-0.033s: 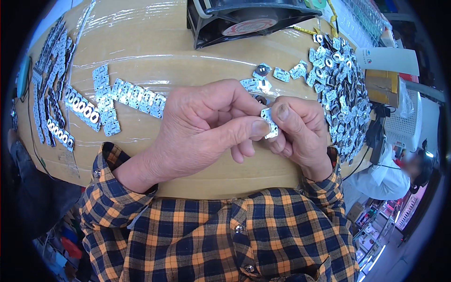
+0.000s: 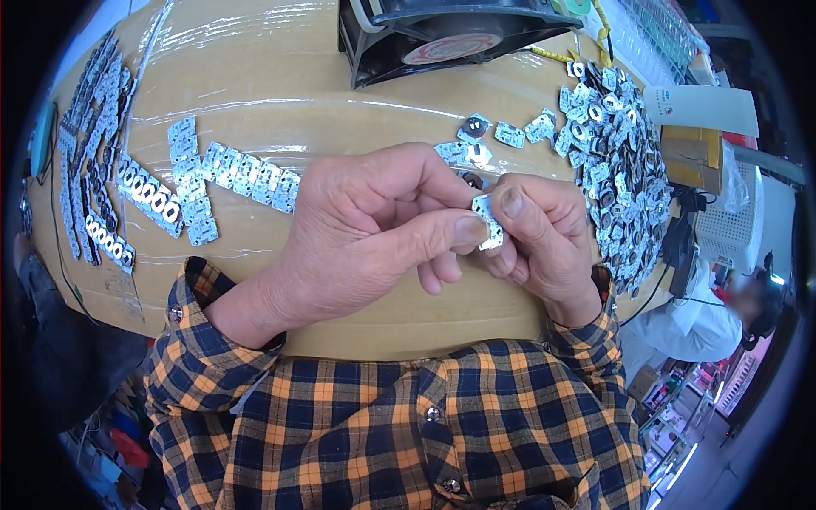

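Between both hands, above the middle of the table, is a small pale-blue circuit board (image 2: 487, 223). My left hand (image 2: 382, 217) pinches its left side between thumb and index finger. My right hand (image 2: 544, 234) grips the other side, thumb pressed on top. Its underside is hidden by my fingers. Just beyond my fingertips lie a few loose circuit boards (image 2: 474, 127), one with a round black part on it. Left of my left hand, more circuit boards (image 2: 251, 177) lie joined edge to edge in strips.
A large heap of circuit boards (image 2: 625, 178) covers the table's right side. Stacked strips (image 2: 89, 140) lie at the far left. A black fan (image 2: 459, 42) stands at the back. At right are a cardboard box (image 2: 690, 157), a white basket (image 2: 738, 225) and another person (image 2: 693, 323).
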